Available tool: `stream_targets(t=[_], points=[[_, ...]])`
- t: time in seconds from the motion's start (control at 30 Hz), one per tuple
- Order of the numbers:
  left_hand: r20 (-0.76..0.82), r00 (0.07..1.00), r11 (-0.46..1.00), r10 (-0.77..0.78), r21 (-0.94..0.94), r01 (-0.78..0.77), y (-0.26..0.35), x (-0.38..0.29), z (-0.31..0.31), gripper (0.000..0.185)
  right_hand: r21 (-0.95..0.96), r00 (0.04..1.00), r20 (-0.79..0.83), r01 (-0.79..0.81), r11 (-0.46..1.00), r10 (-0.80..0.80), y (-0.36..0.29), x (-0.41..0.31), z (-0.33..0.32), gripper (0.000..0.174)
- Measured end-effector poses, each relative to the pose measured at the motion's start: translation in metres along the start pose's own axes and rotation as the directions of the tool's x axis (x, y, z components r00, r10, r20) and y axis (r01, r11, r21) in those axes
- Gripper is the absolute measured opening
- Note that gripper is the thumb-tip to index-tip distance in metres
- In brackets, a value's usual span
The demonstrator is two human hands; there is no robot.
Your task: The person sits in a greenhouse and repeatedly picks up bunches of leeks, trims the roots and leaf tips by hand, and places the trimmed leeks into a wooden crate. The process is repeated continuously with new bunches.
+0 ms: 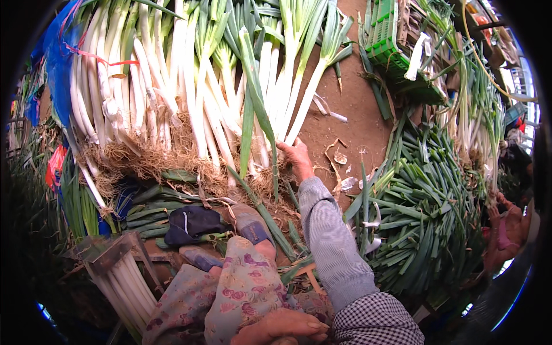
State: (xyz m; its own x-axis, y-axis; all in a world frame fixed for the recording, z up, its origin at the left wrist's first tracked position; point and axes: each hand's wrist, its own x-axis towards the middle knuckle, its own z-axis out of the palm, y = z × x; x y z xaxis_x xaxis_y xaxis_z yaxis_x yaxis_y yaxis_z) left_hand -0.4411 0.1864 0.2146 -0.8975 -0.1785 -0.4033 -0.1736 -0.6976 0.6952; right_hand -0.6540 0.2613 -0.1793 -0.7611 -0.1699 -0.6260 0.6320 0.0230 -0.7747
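Note:
My right hand (pixel 297 158) reaches forward and pinches the white lower stem of a long green onion (pixel 307 101), just above its roots. That onion lies at the right end of a wide heap of green onions (pixel 189 86), whose white stems point toward me and end in tangled brown roots (pixel 142 161). A loose green leaf (pixel 258 101) lies across the stems left of the hand. Over my lap, at the bottom of the view, is my left hand (pixel 282 325). Its fingers lie close together and nothing shows in it; the palm side is hidden.
Cut green leaves (pixel 424 215) are piled at right, below a green plastic crate (pixel 384 34). White stems lie by a wooden frame (pixel 123 254) at lower left. A dark cloth (pixel 194 224) sits by my shoes. Dry peelings (pixel 338 157) litter the brown ground.

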Motion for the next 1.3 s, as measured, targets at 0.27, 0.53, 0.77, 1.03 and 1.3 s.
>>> stream_targets(t=[0.27, 0.53, 0.77, 1.03, 1.3], points=[[-0.023, 1.000, 1.000, -0.016, -0.014, 0.016, 0.002, -0.004, 0.001, 0.029, -0.033, 0.999, 0.037, -0.006, 0.999, 0.008, 0.013, 0.007, 0.016, 0.033], [0.009, 1.000, 0.998, 0.002, -0.057, -0.001, -0.008, -0.010, 0.000, 0.029, -0.026, 0.996, 0.055, 0.069, 0.997, -0.067, 0.010, 0.002, 0.025, 0.034], [-0.054, 0.997, 0.997, 0.064, 0.053, -0.061, -0.016, -0.013, 0.004, 0.028, 0.125, 0.995, 0.097, -0.022, 0.992, 0.010, -0.018, -0.018, 0.004, 0.028], [-0.165, 0.984, 0.998, -0.064, 0.014, 0.067, -0.012, -0.010, 0.027, 0.029, -0.249, 0.992, 0.041, 0.124, 0.961, -0.117, -0.082, -0.060, -0.104, 0.053], [-0.245, 0.957, 0.955, -0.157, 0.211, 0.211, -0.031, 0.037, 0.061, 0.033, -0.037, 0.934, 0.303, -0.185, 0.982, 0.187, -0.123, -0.228, -0.183, 0.048]])
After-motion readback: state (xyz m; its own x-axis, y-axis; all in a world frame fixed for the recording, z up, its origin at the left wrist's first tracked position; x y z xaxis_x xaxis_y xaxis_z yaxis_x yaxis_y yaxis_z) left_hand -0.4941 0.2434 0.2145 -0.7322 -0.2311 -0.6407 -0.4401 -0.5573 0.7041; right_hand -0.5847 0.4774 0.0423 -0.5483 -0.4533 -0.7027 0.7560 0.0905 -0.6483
